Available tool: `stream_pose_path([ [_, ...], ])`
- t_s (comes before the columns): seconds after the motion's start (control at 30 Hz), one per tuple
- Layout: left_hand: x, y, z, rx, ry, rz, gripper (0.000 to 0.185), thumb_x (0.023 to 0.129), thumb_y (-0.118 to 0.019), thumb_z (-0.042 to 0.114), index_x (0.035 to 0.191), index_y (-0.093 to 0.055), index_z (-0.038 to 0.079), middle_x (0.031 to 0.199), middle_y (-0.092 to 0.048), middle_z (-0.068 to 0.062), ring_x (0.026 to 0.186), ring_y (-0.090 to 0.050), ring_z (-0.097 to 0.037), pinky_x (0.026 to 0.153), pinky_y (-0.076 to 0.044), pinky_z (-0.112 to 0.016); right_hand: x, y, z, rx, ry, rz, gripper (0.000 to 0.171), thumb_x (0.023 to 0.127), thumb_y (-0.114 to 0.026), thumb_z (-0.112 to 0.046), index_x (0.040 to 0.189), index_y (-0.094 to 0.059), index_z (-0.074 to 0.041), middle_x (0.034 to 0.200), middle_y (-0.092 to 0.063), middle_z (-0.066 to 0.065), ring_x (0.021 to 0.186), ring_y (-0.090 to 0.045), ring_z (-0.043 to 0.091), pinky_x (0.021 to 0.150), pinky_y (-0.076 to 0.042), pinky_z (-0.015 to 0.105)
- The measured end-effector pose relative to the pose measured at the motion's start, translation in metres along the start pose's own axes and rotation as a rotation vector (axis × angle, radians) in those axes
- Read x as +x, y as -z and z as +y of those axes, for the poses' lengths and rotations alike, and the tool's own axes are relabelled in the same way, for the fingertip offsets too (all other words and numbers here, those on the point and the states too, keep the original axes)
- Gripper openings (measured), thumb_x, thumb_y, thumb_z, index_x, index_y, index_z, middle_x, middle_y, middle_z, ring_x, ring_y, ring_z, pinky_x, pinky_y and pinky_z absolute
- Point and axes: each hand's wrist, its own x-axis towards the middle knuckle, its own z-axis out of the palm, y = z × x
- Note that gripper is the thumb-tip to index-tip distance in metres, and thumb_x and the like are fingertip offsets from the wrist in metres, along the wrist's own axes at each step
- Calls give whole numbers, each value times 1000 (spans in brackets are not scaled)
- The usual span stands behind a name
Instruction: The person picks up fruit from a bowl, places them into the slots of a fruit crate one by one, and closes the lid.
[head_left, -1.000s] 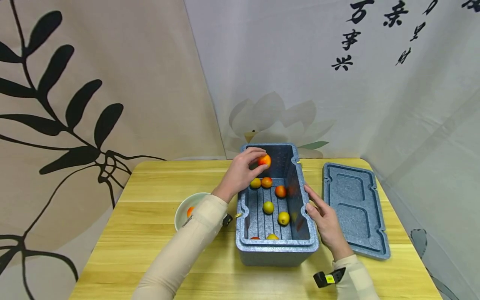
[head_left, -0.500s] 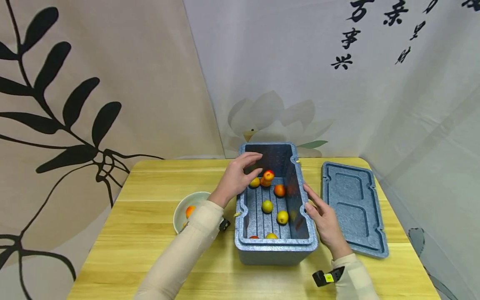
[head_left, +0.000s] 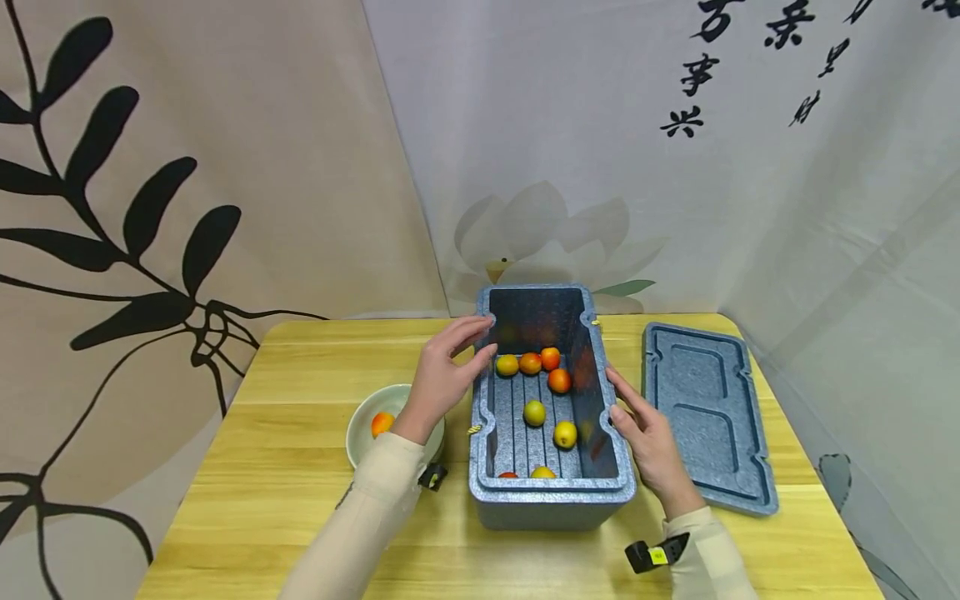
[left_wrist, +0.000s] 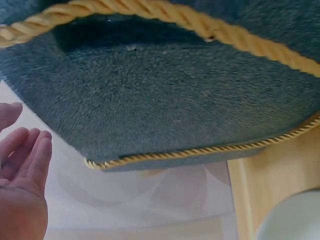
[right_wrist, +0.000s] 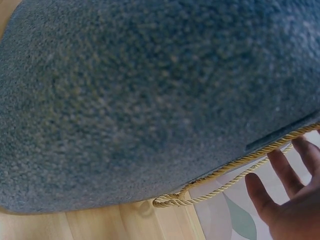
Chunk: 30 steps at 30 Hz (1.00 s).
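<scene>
A grey-blue foam box [head_left: 555, 493] stands lidless on the table, with several small fruits on its ribbed floor. A red-orange fruit [head_left: 551, 358] lies near the far end beside another orange one [head_left: 530, 363] and a yellow fruit [head_left: 507, 365]. My left hand [head_left: 438, 379] is at the box's left rim, thumb and fingers apart, holding nothing. In the left wrist view its fingertips [left_wrist: 44, 142] show beyond the box side. My right hand [head_left: 648, 446] rests against the right outer wall with extended fingers. Partly behind my left wrist, a pale bowl [head_left: 362, 417] holds an orange fruit [head_left: 382, 423].
The matching box lid [head_left: 701, 383] lies flat on the wooden table [head_left: 247, 467], right of the box. Yellow twisted ropes [left_wrist: 200, 151] run along the box sides. A printed cloth [head_left: 330, 167] hangs behind the table.
My left hand has let go of the red-orange fruit, which dropped and settled on the floor at the box's far end. The hand then moved left to the rim. My right hand stays put.
</scene>
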Motion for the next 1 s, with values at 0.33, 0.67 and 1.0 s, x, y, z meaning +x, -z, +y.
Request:
stream_pose_path([
  [0.33,-23,20,18,-97,-105,105,34,81,-72,-15,115,-66,-9,118,-64,-19,108,-62,-36,95,-50,-38,0,-1,-2,-36,-13,1,47,101,-46,3,147,-44,-5,153,-38,12,126,-49,11,93,-49,22],
  [0.67,-42,34,14,-136,-120,172,39,76,-66,-28,113,-62,-16,118,-61,-28,112,-59,-37,98,-48,-38,-1,0,-2,-41,7,5,47,101,-46,4,147,-44,-3,152,-37,15,135,-38,10,100,-42,19],
  [1.0,-58,43,23,-131,-193,257,37,71,-62,-34,107,-59,-24,111,-60,-33,106,-61,-40,95,-50,-41,0,-1,-2,-50,8,9,47,101,-46,4,147,-44,-3,152,-39,15,135,-39,11,99,-42,19],
])
